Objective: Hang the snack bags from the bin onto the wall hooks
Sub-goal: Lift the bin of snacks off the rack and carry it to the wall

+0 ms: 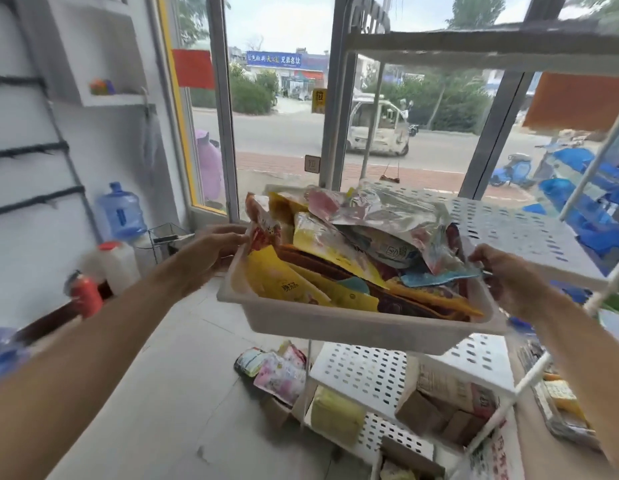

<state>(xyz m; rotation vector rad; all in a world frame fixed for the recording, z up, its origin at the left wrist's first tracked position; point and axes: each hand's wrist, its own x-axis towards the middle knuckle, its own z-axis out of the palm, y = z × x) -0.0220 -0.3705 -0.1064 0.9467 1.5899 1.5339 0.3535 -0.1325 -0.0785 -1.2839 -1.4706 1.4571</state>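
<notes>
I grip the bin's (339, 325) rim, fingers (236, 239) curled: left hand (211, 252) at nine o'clock, right hand (510, 284) at three. Snack bags (335, 244) heap inside; wall hooks (31, 149) lie out at nine, nearer my left.

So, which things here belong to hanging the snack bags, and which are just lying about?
For the job: bin, snack bags, wall hooks, left hand, right hand.
Lying about: water bottle, white jug, rack, bags on the floor.

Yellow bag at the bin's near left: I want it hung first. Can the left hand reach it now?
Probably not yet: left hand and right hand both hold the bin; the yellow bag lies largely uncovered.
</notes>
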